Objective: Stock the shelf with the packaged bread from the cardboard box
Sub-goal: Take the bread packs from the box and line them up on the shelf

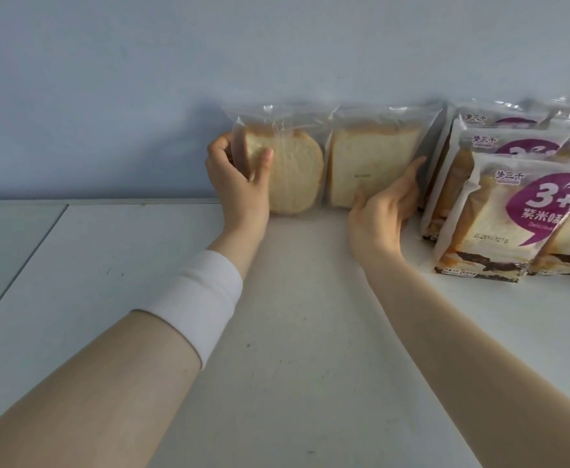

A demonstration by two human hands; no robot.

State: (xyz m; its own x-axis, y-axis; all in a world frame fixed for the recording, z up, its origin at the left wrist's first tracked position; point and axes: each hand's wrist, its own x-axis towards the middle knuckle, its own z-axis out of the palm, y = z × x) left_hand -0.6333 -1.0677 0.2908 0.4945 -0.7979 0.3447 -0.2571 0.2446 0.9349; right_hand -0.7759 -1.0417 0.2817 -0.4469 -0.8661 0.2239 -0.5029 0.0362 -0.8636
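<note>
Restocking at close range: the left hand (239,177) grips the left end of a round-topped loaf (297,173) in a clear bag, the thumb lying across the front and the fingers curled behind. The right hand (385,204) is nearly flat, its straight fingers laid against the right edge of a square-sliced loaf (371,163), also in a clear bag, with the thumb touching the lower front.

The two bags stand upright and side by side, touching each other, at the back of the white shelf (293,332) against the pale blue wall (175,79). A white wristband (196,298) wraps the left forearm.

Just to the right of the right hand, printed packs (513,211) of sliced bread in white and purple wrappers stand leaning in overlapping rows, one in front of another, and run past the right edge of the view. A seam crosses the shelf at far left.
</note>
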